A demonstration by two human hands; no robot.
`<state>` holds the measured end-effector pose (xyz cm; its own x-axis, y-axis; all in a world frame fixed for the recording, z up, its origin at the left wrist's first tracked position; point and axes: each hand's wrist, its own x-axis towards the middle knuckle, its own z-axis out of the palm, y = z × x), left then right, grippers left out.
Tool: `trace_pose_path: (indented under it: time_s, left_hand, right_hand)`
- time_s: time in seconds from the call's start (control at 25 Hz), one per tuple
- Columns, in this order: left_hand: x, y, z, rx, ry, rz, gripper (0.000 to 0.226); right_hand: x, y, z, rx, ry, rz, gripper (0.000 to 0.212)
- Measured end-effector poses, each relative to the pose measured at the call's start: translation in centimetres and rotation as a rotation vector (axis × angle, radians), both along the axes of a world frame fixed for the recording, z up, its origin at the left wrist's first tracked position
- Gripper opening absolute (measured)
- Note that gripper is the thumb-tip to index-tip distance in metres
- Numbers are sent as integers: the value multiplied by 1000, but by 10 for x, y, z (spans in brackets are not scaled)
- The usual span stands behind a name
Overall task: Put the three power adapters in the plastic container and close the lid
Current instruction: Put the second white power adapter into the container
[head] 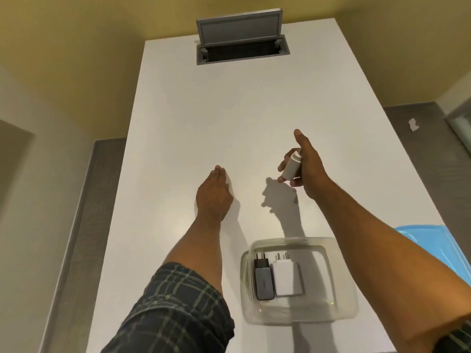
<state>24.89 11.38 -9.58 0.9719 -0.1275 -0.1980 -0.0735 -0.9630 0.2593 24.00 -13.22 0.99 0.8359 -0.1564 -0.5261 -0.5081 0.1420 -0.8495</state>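
A clear plastic container (pixel 341 299) stands open near the front of the white table (pixel 229 110). Inside it lie a dark grey adapter (pixel 263 282) and a white adapter (pixel 286 278), side by side, prongs pointing away from me. My right hand (pixel 307 169) hovers above the table beyond the container, its fingers closed on a light grey adapter (pixel 291 168), thumb raised. My left hand (pixel 214 192) rests flat on the table to the left, palm down, holding nothing. The container's blue lid (pixel 438 240) lies at the right edge, partly hidden by my right forearm.
An open grey cable hatch (pixel 240 50) with its flap raised is set into the far end of the table. Grey floor shows on both sides of the table, with a white scrap (pixel 413 124) on it at the right.
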Motion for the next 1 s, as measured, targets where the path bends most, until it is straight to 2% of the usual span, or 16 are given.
trace_pose_path:
  time_s: [0.12,0.24,0.44,0.6,0.72,0.88,1.0]
  left_hand:
    - [-67,5,2,20,3,24,56]
    - [-134,4,9,-73,17,90,60]
    - [-198,12,15,-43,105,38,64]
    - [-215,16,20,9,241,-15,71]
    - [-206,15,28,17,357,-28,79]
    - [-191,18,32,75,491,-81,95]
    - [-189,17,31,110,496,-85,106]
  right_hand:
    - [-33,12,13,-152,23,-16,67]
    - [-69,17,17,-377,72,57,78]
    - [-115,3,22,-345,59,229,71]
    - [-146,-12,15,-362,38,411,49]
    - [-164,-21,11,-578,-29,501,33]
    - [-180,-22,6,-811,-69,702,32]
    - [-188,-17,-5,-932,-28,800,39]
